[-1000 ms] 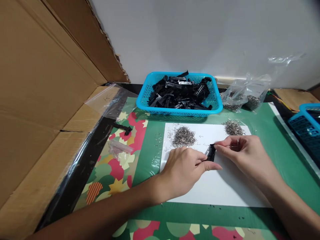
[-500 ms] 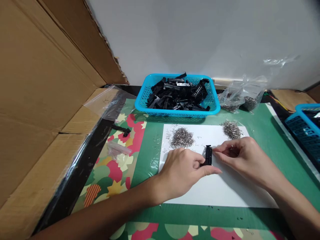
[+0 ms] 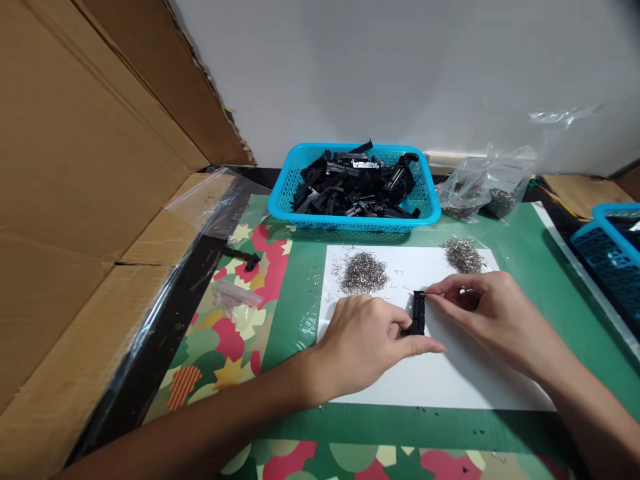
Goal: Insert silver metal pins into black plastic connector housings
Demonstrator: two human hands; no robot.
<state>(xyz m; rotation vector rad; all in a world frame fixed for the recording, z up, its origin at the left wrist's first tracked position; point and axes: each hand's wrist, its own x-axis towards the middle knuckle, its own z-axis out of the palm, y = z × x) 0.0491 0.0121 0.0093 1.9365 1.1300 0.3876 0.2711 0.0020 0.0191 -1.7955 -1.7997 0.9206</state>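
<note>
A small black plastic part stands upright in view over the white sheet. Its lower end is held between the thumb and fingers of my left hand. My right hand is at the part's upper right edge, thumb and forefinger pinched together; what lies between those fingertips is too small to make out. Behind my left hand is a pile of small bent metal pieces on the sheet. A second metal pile lies just behind my right hand.
A blue basket full of black parts stands at the back. Clear bags of metal pieces are right of it, another blue basket at the right edge. At left lie a loose black part and a plastic bag.
The right fingertips have moved slightly up along the black part, which has turned a little. The left hand keeps its hold, almost unmoved.
</note>
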